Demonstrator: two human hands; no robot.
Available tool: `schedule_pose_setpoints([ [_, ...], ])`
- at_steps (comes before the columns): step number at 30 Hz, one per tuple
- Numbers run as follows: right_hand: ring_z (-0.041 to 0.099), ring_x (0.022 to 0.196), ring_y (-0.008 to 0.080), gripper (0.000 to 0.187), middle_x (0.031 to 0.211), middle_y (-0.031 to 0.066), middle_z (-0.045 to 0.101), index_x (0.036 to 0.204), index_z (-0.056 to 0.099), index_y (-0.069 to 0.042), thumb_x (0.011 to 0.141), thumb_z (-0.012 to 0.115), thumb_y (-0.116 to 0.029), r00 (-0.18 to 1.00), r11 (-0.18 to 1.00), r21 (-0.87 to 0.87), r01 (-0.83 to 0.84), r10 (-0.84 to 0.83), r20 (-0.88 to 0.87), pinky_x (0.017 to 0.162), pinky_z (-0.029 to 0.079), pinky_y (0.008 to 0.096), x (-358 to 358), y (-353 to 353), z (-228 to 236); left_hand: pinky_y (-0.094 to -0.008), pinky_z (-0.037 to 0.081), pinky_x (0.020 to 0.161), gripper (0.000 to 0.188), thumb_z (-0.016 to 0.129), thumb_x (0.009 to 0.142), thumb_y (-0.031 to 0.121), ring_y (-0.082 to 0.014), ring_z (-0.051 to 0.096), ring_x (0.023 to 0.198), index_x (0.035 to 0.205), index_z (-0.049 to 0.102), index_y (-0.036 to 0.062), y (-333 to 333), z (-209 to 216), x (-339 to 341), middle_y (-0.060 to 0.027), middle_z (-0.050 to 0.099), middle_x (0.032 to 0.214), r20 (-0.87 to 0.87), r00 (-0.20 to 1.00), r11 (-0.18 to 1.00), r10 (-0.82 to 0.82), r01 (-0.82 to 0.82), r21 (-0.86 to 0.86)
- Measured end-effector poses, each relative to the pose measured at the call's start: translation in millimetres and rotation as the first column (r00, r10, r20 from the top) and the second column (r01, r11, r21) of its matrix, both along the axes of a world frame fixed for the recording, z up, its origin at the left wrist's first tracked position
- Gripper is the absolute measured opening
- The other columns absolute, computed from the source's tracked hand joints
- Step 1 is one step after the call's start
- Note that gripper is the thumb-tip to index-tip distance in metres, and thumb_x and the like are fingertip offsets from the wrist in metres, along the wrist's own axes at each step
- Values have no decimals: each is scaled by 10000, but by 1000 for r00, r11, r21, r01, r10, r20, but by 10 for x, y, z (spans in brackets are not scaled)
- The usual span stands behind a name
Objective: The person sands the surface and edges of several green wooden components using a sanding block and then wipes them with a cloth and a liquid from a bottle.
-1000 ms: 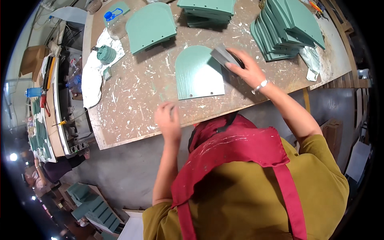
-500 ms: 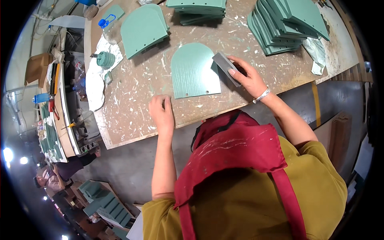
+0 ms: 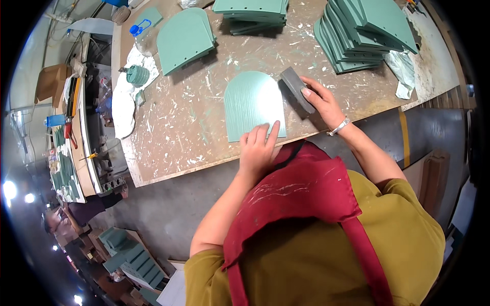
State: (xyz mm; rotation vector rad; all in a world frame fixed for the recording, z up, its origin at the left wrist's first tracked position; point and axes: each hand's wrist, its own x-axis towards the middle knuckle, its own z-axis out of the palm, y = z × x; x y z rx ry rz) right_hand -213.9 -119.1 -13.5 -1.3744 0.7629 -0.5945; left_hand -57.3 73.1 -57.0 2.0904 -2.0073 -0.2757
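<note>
Flat on the worktable, close to its front edge, lies a green round-topped panel [image 3: 250,104] with a bright glare on its right half. The fingers of my left hand [image 3: 259,148] are spread and rest on the panel's near edge, covering the holes there. My right hand [image 3: 326,104] grips a grey sanding block [image 3: 297,90], thumb on top and fingers along its far side. The block is tilted and stands just right of the panel, apart from it.
Stacks of similar green panels [image 3: 352,43] stand at the back right and back middle [image 3: 250,7]; more panels [image 3: 186,41] lie at the back left. On the left are a clear jug [image 3: 145,45], a green-stained container [image 3: 137,75] and white cloth [image 3: 124,109]. A person [image 3: 64,224] is at far left.
The panel has slid toward me and slightly right. My left hand has moved right from the bare table onto its near edge. The sanding block has shifted a little right, off the panel.
</note>
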Motion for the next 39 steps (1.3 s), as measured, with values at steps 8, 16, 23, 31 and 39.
schedule_pose_setpoints([
  [8, 542, 992, 107, 461, 1104, 40, 604, 1329, 504, -35, 953, 570, -295, 995, 996, -14, 91, -91, 42, 855, 444, 254, -67, -136, 109, -610, 268, 1030, 862, 738, 702, 438, -347, 333, 1347, 1432, 376, 161, -205, 235, -71, -135, 310, 1500, 113, 991, 996, 64, -57, -68],
  [16, 573, 861, 101, 542, 1105, 38, 605, 1342, 490, -64, 926, 589, -396, 993, 952, 293, 88, -109, 55, 676, 472, 254, 3, -246, 166, -419, 401, 953, 610, 714, 694, 229, -278, 518, 1130, 1273, 550, 125, 259, 305, 257, -85, 496, 1358, 128, 991, 979, -44, 69, -194],
  [23, 582, 940, 170, 537, 1143, 93, 583, 1334, 502, -87, 904, 604, -391, 999, 995, -99, 32, -32, 1, 741, 492, 309, 179, -325, 348, -313, 476, 854, 324, 630, 867, 82, -179, 601, 995, 1166, 558, -19, 18, 998, 452, -118, 617, 1134, -838, 310, 653, 450, -754, 71],
  [31, 570, 1019, 298, 604, 1140, 157, 530, 1306, 541, -238, 747, 704, -397, 906, 132, -946, -296, 354, -234, 803, 483, 376, 1169, 648, 1092, -274, 439, 902, 400, 616, 886, 32, -166, 573, 1035, 1255, 471, -16, 168, 592, 482, -105, 600, 1145, -815, 466, 548, 343, -805, -229],
  [39, 575, 891, 339, 506, 1018, 184, 516, 1224, 588, -195, 762, 685, -377, 923, 446, -812, -378, 113, -367, 762, 496, 420, 1359, 99, 975, -238, 458, 765, 270, 541, 946, 22, -88, 557, 877, 1205, 500, -41, 180, 694, 390, -59, 609, 995, -966, 68, 588, 250, -803, 96],
])
